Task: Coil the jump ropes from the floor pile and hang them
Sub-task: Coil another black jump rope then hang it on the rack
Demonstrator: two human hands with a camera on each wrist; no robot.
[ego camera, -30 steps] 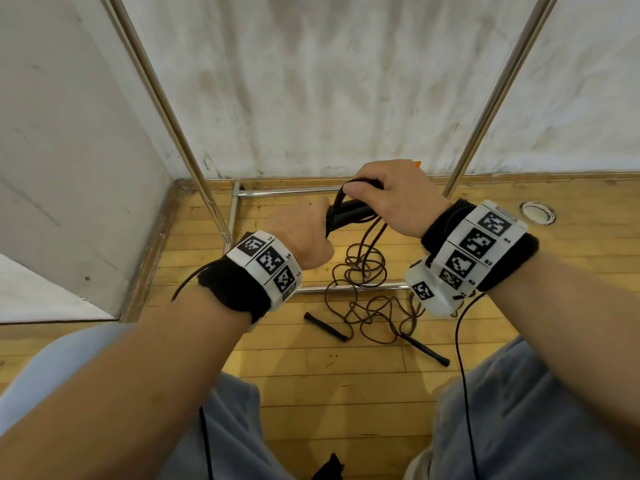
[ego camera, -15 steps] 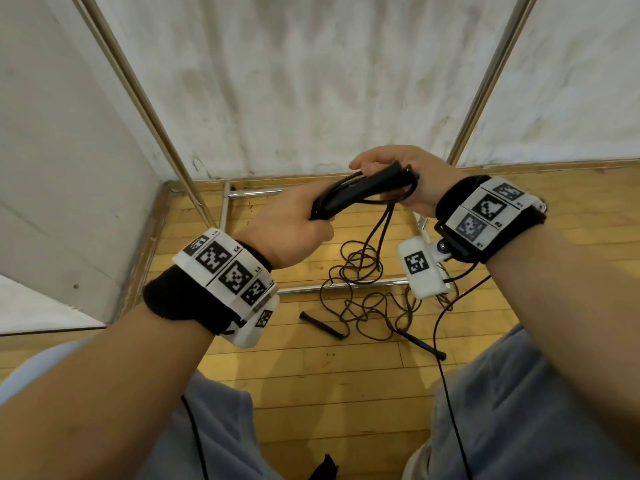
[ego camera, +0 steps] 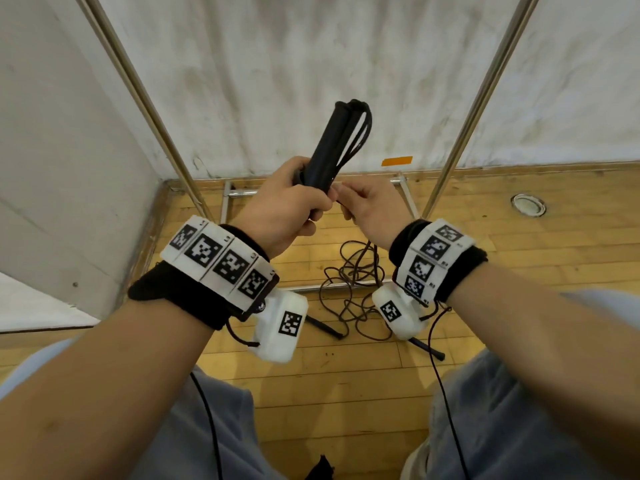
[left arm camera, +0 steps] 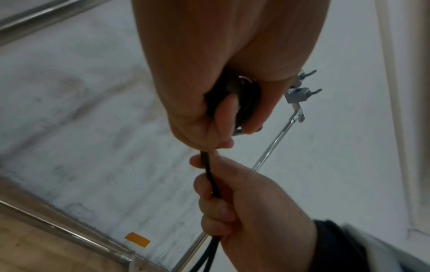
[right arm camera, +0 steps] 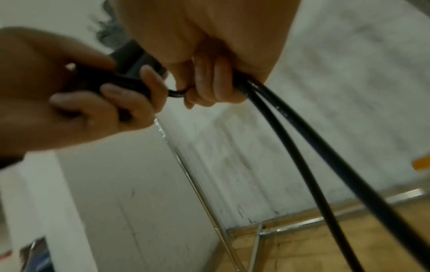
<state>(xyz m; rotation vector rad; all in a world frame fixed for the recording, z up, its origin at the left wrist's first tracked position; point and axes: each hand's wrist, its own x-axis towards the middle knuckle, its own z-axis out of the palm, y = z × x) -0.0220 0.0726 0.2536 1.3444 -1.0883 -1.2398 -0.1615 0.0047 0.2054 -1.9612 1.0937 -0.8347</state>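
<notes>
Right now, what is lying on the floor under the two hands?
A tangled dark rope pile lies on the wooden floor, with two black handles beside it. The wrist cameras cover part of the pile, so the number of ropes is unclear.

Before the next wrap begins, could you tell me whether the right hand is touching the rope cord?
Touching. In the left wrist view the right hand has its fingers curled round the black cord, just below the left hand.

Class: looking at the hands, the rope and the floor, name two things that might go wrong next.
1. The left hand grips the handles while the right hand holds trailing cord; the loops may slip loose.
2. The cord runs into the floor pile and may snag there.
</notes>
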